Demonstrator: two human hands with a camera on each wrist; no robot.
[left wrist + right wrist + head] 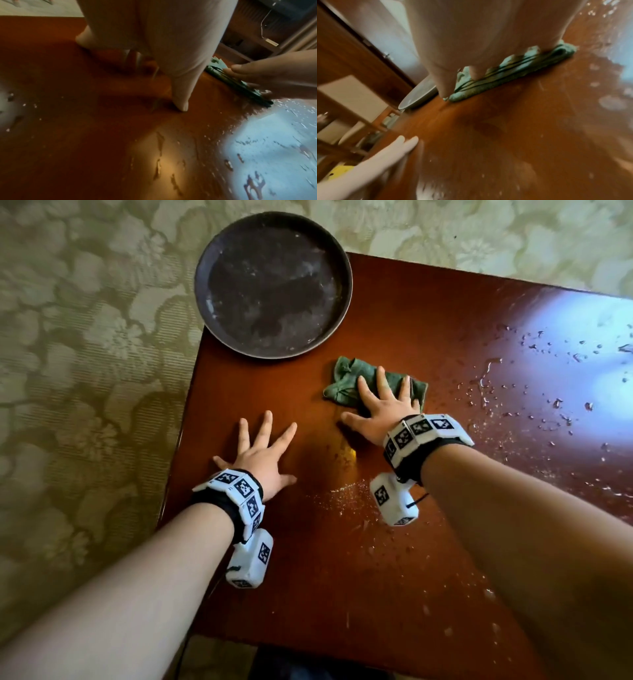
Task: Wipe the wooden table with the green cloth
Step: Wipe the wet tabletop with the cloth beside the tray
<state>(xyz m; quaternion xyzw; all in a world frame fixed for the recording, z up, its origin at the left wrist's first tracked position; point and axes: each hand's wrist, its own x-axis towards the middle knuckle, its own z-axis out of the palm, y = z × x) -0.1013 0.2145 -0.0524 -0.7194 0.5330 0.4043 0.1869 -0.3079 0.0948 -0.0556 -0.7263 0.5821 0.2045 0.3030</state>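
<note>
Under right hand [383, 409], crumpled green cloth [346, 385]

Round tray [273, 285] sat at the far left corner of the table [428, 313], blocking passage there. Left hand [263, 460] lay flat near the left edge. Betw. tray and hands, bare wood. To the right, only droplets [548, 392], nothing standing.

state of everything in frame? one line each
Green cloth: bunched, flat on table, pressed under right hand.
Right hand: fingers spread, on cloth.
Left hand: fingers spread, flat on bare wood.
Table: wet, droplets mostly on its right side.
Round tray: empty, smeared, overhanging the table corner.
</note>
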